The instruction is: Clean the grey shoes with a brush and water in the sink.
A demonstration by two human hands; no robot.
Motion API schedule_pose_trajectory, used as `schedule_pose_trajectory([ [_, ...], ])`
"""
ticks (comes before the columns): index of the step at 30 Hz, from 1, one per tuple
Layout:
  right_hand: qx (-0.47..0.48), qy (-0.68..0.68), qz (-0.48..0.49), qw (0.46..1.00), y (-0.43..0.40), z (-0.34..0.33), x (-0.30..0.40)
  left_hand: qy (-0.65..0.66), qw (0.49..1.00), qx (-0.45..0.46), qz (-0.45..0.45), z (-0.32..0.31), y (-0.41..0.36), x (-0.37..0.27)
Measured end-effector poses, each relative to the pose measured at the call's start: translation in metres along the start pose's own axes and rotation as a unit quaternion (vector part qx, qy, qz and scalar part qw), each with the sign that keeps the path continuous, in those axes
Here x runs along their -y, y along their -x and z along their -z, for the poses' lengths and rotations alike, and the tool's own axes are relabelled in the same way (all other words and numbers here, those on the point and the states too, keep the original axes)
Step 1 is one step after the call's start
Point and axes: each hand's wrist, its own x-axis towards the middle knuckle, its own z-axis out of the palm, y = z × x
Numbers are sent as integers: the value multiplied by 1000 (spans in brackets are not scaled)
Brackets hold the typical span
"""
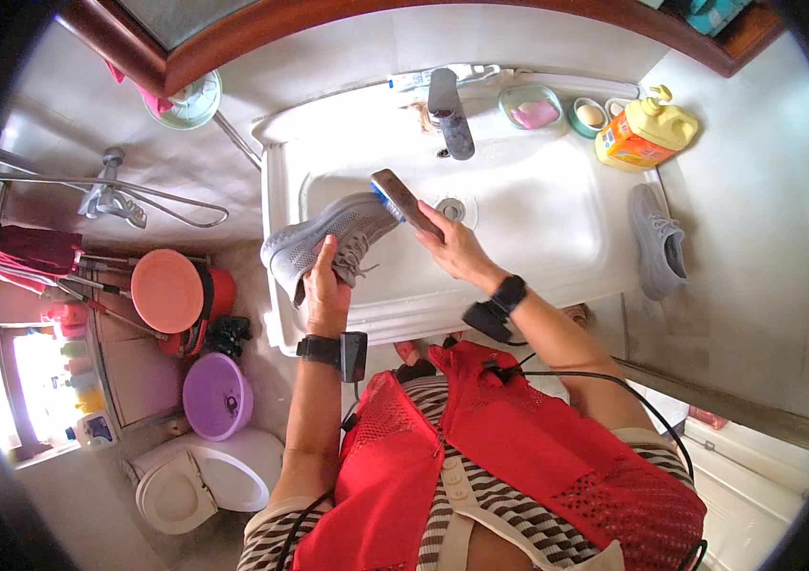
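My left hand (328,285) grips a grey knit lace-up sneaker (319,232) by its opening, with the thumb inside near the tongue. The shoe is over the left part of a white ceramic sink (533,221), its toe pointing right. In my right hand (458,246) is a scrub brush (408,203) with a brown back and blue-and-white bristles. Those bristles meet the shoe's toe, or come very near it. A second grey sneaker (656,243) rests at the sink's right edge.
Behind the basin stands a dark faucet (450,114) above the drain (450,208). A soap dish (531,108) and a yellow pump bottle (647,132) occupy the back right ledge. To the left are a purple basin (217,396), a toilet (190,485) and shower fittings (112,189).
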Motion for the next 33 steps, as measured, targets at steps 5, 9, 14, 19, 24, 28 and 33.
schedule_pose_trajectory([
  [5,11,-26,45,999,-1,-33,26,-46,998,-45,17,0,-1,10],
  [9,-33,-28,-13,999,-5,-17,-4,-3,1000,1,-12,-6,5,13],
  [14,-36,44,86,995,5,-35,17,-13,1000,-25,3,-1,-1,15],
  [19,32,-49,-96,994,3,-15,17,-18,999,-32,13,-4,1,14],
  [24,34,-48,-73,996,2,-19,22,-39,999,-18,-10,-7,0,12],
  [28,-8,-31,0,1000,-1,-33,9,-21,999,-22,9,-9,2,12],
  [33,66,-62,-93,992,-1,-22,10,-21,999,-9,-27,-3,-2,14],
])
